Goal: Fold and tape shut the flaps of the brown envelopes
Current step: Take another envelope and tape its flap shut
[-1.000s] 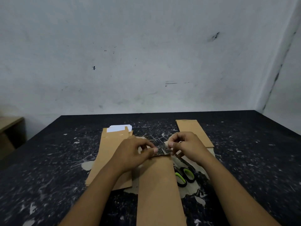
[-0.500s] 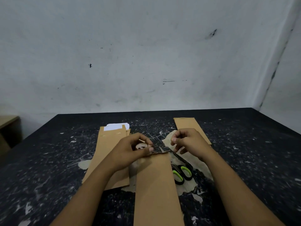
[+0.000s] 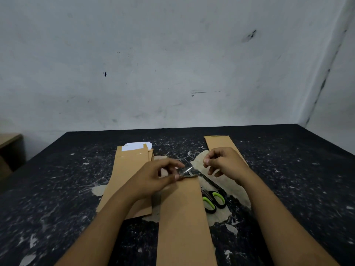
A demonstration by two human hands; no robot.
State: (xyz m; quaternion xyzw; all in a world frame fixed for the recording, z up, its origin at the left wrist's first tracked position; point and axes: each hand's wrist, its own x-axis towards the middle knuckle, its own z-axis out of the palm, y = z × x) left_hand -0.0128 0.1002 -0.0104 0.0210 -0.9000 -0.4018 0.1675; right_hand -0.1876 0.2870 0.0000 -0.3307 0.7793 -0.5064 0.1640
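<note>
A long brown envelope (image 3: 182, 217) lies lengthwise in front of me on the black table (image 3: 57, 189). My left hand (image 3: 153, 179) pinches its far top edge between thumb and forefinger, where a strip of clear tape (image 3: 187, 169) sticks up. My right hand (image 3: 224, 164) hovers just right of the tape, apart from it, with loosely curled fingers that hold nothing. A stack of brown envelopes (image 3: 128, 169) with white paper (image 3: 136, 145) showing at the top lies to the left. Another brown envelope (image 3: 221, 144) lies at the back right.
Scissors (image 3: 213, 200) with black and green handles lie right of the front envelope, on a worn pale patch (image 3: 234, 191) of the table. A white wall stands behind the table. A wooden piece of furniture (image 3: 9, 143) is at the far left.
My right hand has let go of the tape and drawn back to the right. My left hand keeps its pinch on the envelope's top edge.
</note>
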